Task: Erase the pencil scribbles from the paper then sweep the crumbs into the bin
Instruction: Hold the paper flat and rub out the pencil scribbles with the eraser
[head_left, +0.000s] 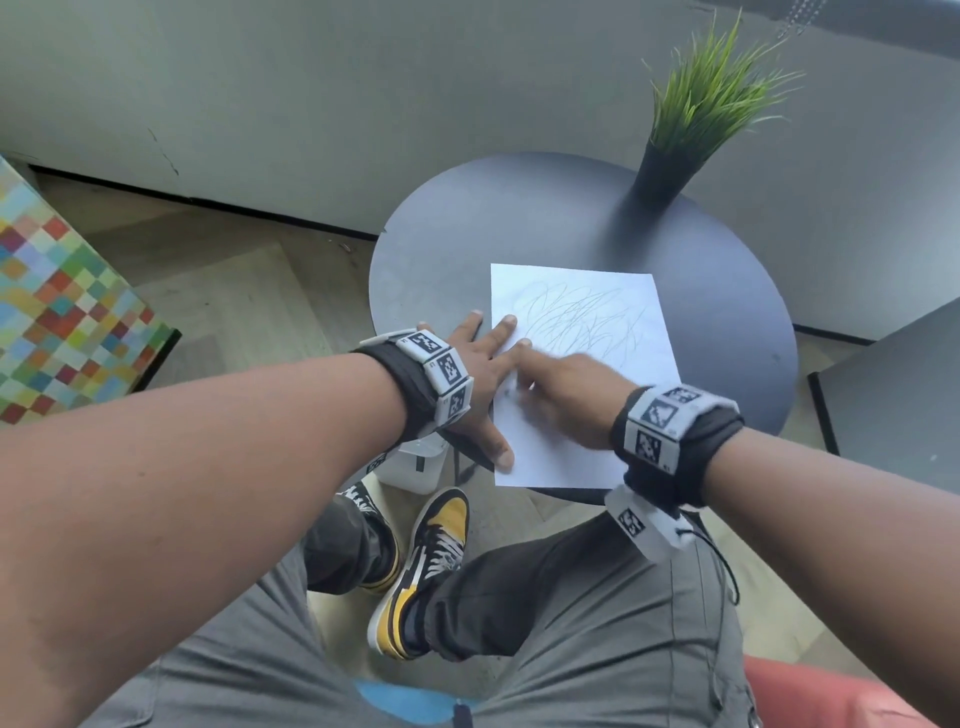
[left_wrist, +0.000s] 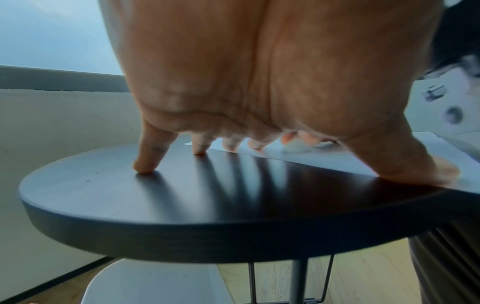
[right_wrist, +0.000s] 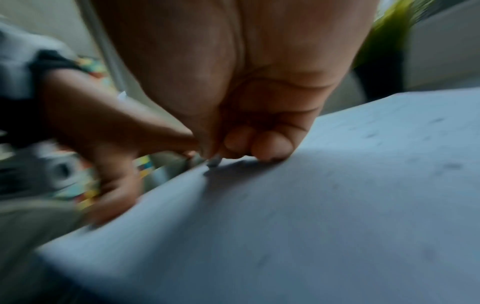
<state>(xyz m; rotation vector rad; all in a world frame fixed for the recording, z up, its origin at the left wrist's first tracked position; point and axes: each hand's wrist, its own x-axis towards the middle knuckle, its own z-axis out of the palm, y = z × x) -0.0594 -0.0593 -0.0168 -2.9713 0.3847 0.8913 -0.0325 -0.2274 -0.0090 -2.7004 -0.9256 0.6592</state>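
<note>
A round dark table (head_left: 519, 223) carries everything, with a potted grass plant (head_left: 691, 119) at its far side, well apart from the work. What is probably the bin (head_left: 415, 465), a white box, shows on the floor under the table's near-left edge, likely so crumbs can be swept off that edge into it.

The paper (head_left: 582, 452) lies on the near half of the table, its near edge at the rim. The pencil scribbles (head_left: 582, 317) fill its far half and look mostly intact, so the erasing seems barely begun.

The left hand (head_left: 478, 374) is spread flat, fingertips and thumb pressing the paper's left edge and the table beside it, evidently to stop the sheet sliding under the rubbing.

The right hand (head_left: 566, 384), blurred, sits just right of it on the paper's left-middle part. In the right wrist view its fingers curl and pinch a small grey piece (right_wrist: 214, 162), presumably the eraser, against the sheet.
</note>
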